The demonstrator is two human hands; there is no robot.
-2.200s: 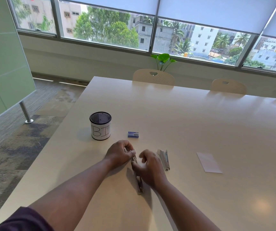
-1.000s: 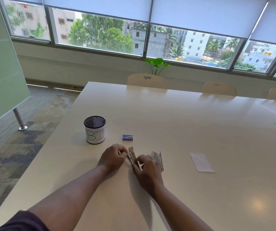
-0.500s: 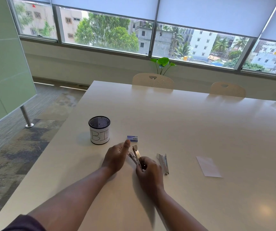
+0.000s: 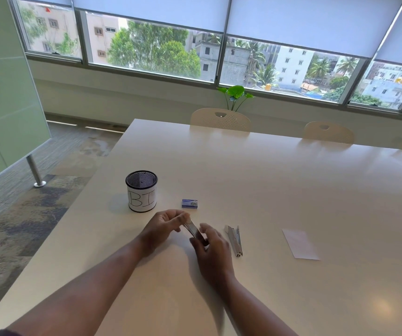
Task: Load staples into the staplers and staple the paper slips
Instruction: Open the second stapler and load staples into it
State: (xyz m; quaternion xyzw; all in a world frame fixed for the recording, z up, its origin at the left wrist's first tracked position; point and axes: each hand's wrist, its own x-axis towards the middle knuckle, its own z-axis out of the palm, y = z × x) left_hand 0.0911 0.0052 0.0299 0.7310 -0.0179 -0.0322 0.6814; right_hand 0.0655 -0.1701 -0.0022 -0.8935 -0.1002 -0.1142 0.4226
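Observation:
A small metal stapler [image 4: 194,229] is held just above the table between both hands. My left hand [image 4: 164,227] pinches its far end and my right hand [image 4: 210,244] grips its near end, hiding most of it. A second silver stapler [image 4: 235,240] lies on the table just right of my right hand. The small blue staple box [image 4: 189,203] rests beyond the hands. A white paper slip [image 4: 300,244] lies flat further right.
A black mesh cup [image 4: 141,190] with a white label marked "BI" stands to the left of the staple box. The table's left edge [image 4: 73,209] runs close by, with carpet below. Chairs [image 4: 220,119] line the far side.
The stapler was pressed flat on the table, then lifted. My left hand, spread open half a second ago, has closed onto the stapler's far end.

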